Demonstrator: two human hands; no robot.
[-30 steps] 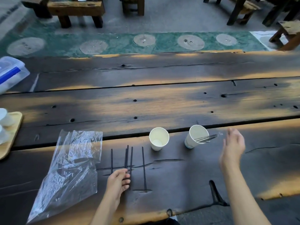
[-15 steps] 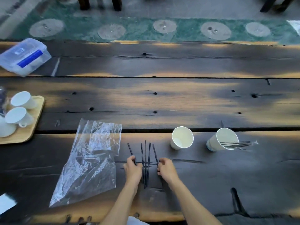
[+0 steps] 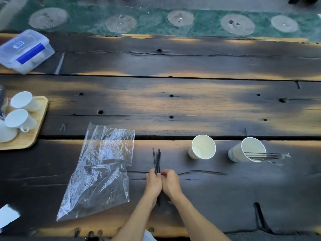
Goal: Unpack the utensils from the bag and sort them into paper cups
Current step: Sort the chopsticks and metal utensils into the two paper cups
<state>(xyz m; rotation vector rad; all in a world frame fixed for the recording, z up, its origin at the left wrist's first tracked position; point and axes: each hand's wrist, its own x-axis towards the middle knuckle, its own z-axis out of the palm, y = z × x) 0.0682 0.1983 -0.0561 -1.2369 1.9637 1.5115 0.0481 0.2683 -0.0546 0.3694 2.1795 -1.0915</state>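
Several thin black sticks are gathered into one tight bundle on the dark wooden table. My left hand and my right hand press together around the bundle's near end, both closed on it. A clear plastic bag lies flat and crumpled to the left of my hands. An upright white paper cup with nothing visible inside stands to the right of the sticks. Farther right, a second paper cup leans on its side with several thin utensils sticking out of its mouth.
A wooden tray with white ceramic cups sits at the left edge. A clear lidded plastic box with a blue band lies at the far left back. The table's near edge runs just below my forearms.
The sticks lay spread apart a second ago; both hands have pushed them together into one bundle. My right hand came back from near the tipped cup to the sticks.
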